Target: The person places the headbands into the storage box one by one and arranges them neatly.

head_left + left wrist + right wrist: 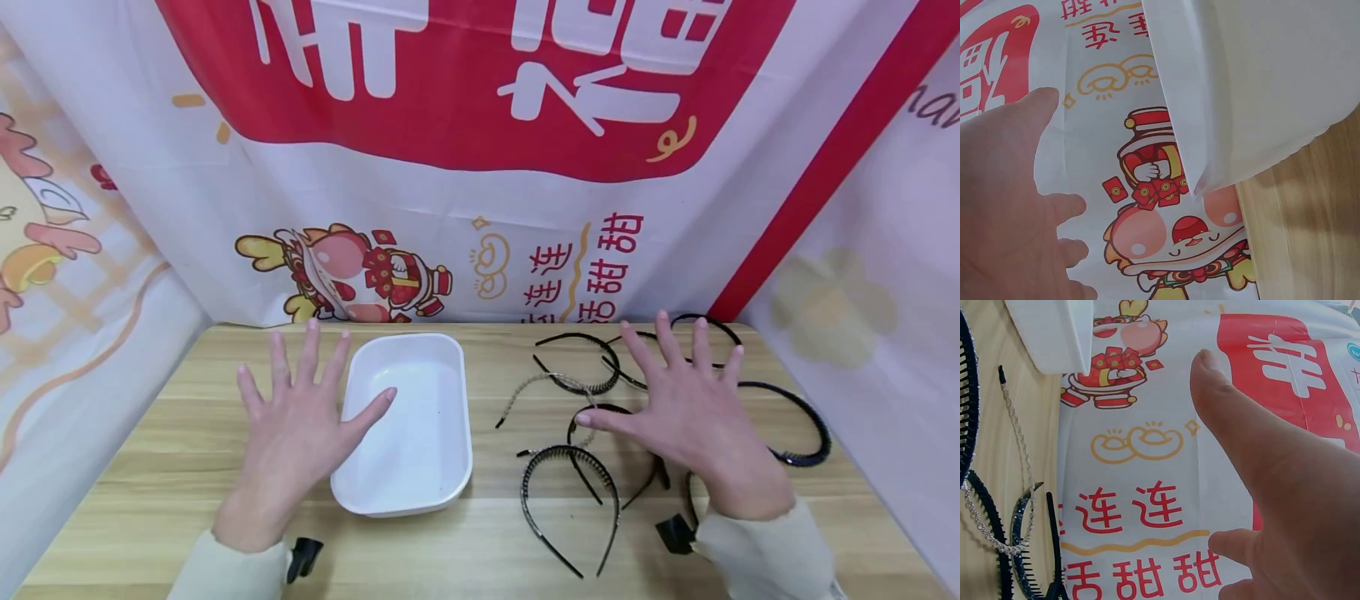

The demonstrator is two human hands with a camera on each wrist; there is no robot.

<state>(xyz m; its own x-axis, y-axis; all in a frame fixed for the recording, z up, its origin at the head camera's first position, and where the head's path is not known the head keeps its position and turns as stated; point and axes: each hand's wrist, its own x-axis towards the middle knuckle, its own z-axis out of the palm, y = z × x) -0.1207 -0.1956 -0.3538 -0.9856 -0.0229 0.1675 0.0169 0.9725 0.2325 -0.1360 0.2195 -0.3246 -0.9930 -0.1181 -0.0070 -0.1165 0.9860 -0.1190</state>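
Observation:
My left hand (300, 433) is spread with straight fingers, its thumb overlapping the left side of a white plastic basin (408, 425) in the head view. Nothing is in its grasp. Over a group of headbands at the right, my right hand (690, 408) is spread too, holding nothing. A black toothed headband (534, 500) lies nearest the front, and a beaded pale headband (517, 396) lies behind it. Another black headband (611, 350) sits toward the back, and a thick dark one (821, 429) lies right of the hand. The right hand hides parts of several headbands.
The wooden table (495, 550) ends at a printed cloth (480, 208) hanging along its back, with more cloth at both sides. A black strap piece (303, 558) shows at the left wrist and another black piece (675, 533) at the right wrist.

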